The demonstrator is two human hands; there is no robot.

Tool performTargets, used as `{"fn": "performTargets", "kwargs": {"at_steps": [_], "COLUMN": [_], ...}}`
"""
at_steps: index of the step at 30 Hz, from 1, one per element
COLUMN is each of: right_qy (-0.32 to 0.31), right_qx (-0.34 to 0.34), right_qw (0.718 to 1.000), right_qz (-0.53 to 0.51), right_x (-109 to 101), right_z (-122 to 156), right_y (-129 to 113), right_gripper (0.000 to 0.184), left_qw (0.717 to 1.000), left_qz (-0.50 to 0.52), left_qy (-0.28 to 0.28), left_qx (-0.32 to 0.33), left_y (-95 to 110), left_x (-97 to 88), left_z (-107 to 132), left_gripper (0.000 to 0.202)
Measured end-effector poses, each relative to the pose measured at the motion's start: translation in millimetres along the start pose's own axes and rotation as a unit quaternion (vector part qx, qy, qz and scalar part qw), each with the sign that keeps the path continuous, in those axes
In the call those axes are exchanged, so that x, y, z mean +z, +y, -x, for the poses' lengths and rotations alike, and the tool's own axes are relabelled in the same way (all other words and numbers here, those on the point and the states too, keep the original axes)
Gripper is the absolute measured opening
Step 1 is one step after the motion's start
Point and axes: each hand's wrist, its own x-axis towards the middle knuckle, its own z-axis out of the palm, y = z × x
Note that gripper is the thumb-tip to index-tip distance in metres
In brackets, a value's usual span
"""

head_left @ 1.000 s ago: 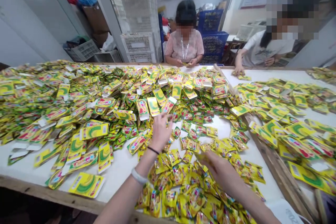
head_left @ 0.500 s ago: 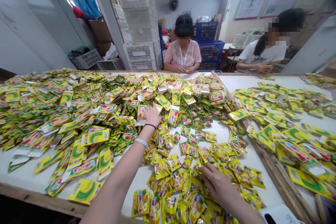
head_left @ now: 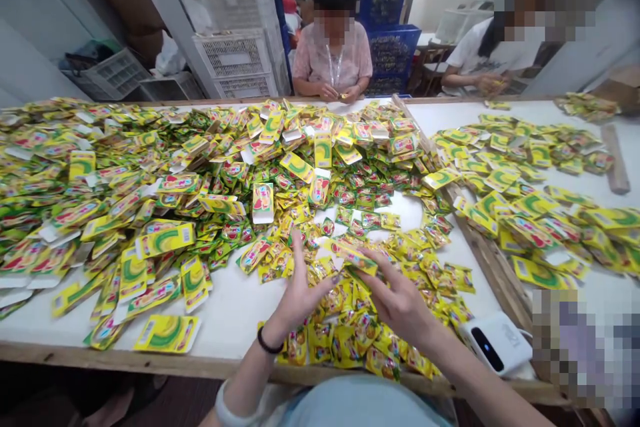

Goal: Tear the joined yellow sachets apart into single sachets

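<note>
My right hand (head_left: 403,300) pinches a small flat yellow carton (head_left: 350,255) between thumb and fingers, above the loose sachets. Close to its left, my left hand (head_left: 296,297) is open, thumb and forefinger spread apart, with nothing in it. Below both hands lies a heap of small shiny yellow sachets (head_left: 363,337). A carton with a red fruit print (head_left: 263,203) rests upright against the pile just beyond my left hand. More yellow and green cartons (head_left: 165,240) are piled to the left, mixed with green sachets (head_left: 235,230).
A wooden divider (head_left: 493,263) splits the white table (head_left: 225,310). Right of it lie more cartons (head_left: 530,207). A white device with a dark display (head_left: 495,343) sits near the front edge. Two people (head_left: 333,57) work across the table. Crates (head_left: 233,57) stand behind.
My left hand has come back from the carton pile towards my right hand, opened. My right hand has risen off the sachets and now holds a carton. The view has tilted down.
</note>
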Motion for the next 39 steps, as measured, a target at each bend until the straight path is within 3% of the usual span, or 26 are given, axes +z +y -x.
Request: {"fn": "performTargets", "kwargs": {"at_steps": [1,3,5,6,8,11,13,14,16,19,22,26,28,30,32,33,36,39], "right_qy": [-0.017,-0.063,-0.090,-0.078,-0.021,0.099,0.143,0.149,0.116,-0.006,-0.117,-0.212,-0.197,-0.111,-0.016,0.012,0.029,-0.012], "right_qx": [-0.051,-0.123,-0.142,-0.120,-0.017,0.133,0.150,0.136,0.092,0.027,0.028,0.068,0.100,0.121,0.102,0.083,0.052,0.108], "right_qw": [0.997,0.983,0.982,0.989,0.995,0.937,0.908,0.911,0.944,0.985,0.986,0.963,0.957,0.969,0.984,0.989,0.993,0.985], "right_qz": [0.062,0.117,0.085,0.039,-0.097,-0.307,-0.365,-0.359,-0.294,-0.168,-0.113,-0.151,-0.185,-0.185,-0.144,-0.122,-0.101,-0.136], "right_x": [-0.3,-2.5,-8.4,-13.2,-25.6,-43.1,-49.1,-50.1,-49.5,-48.1,-51.7,-59.9,-60.3,-56.9,-51.6,-49.1,-46.0,-47.9], "right_z": [7.0,19.5,26.6,27.0,20.9,-1.6,-17.6,-23.7,-29.8,-25.5,-16.6,-9.7,-5.7,-0.6,4.9,7.4,14.4,21.7], "right_y": [-3.0,-10.5,-19.8,-24.5,-32.1,-35.6,-32.2,-29.5,-23.5,-16.6,-13.6,-11.8,-9.5,-6.2,-3.1,-1.8,1.1,4.4], "right_gripper": [0.035,0.035,0.035,0.035,0.032,0.020,0.016,0.015,0.014,0.023,0.029,0.026,0.025,0.015,0.004,0.007,0.010,0.006], "left_qw": [0.990,0.935,0.891,0.885,0.900,0.939,0.944,0.945,0.951,0.967,0.976,0.978,0.976,0.972,0.968,0.966,0.961,0.947], "left_qz": [0.126,0.314,0.397,0.406,0.382,0.284,0.245,0.233,0.208,0.140,0.053,0.010,0.025,0.038,0.044,0.047,0.059,0.058], "left_qy": [-0.026,-0.045,-0.017,-0.008,-0.025,-0.103,-0.160,-0.177,-0.179,-0.176,-0.190,-0.198,-0.207,-0.217,-0.229,-0.234,-0.246,-0.283], "left_qx": [-0.062,-0.160,-0.219,-0.227,-0.211,-0.164,-0.152,-0.148,-0.140,-0.117,-0.087,-0.064,-0.066,-0.080,-0.090,-0.095,-0.113,-0.140], "left_y": [0.4,4.7,11.2,14.4,19.8,25.2,27.3,27.9,27.8,24.1,17.7,9.9,7.9,7.4,8.2,8.7,9.9,9.2], "left_x": [4.5,14.8,22.7,24.8,25.7,25.9,28.1,29.3,30.4,28.8,29.4,36.8,39.7,40.8,41.3,41.6,43.5,45.2], "left_z": [2.0,1.5,-3.4,-6.4,-11.4,-12.7,-10.4,-8.8,-5.6,-0.4,6.9,14.3,13.6,10.6,7.1,5.7,2.9,1.0], "left_gripper": [0.060,0.048,0.038,0.034,0.031,0.030,0.030,0.030,0.030,0.032,0.031,0.032,0.034,0.032,0.032,0.032,0.034,0.034]}}
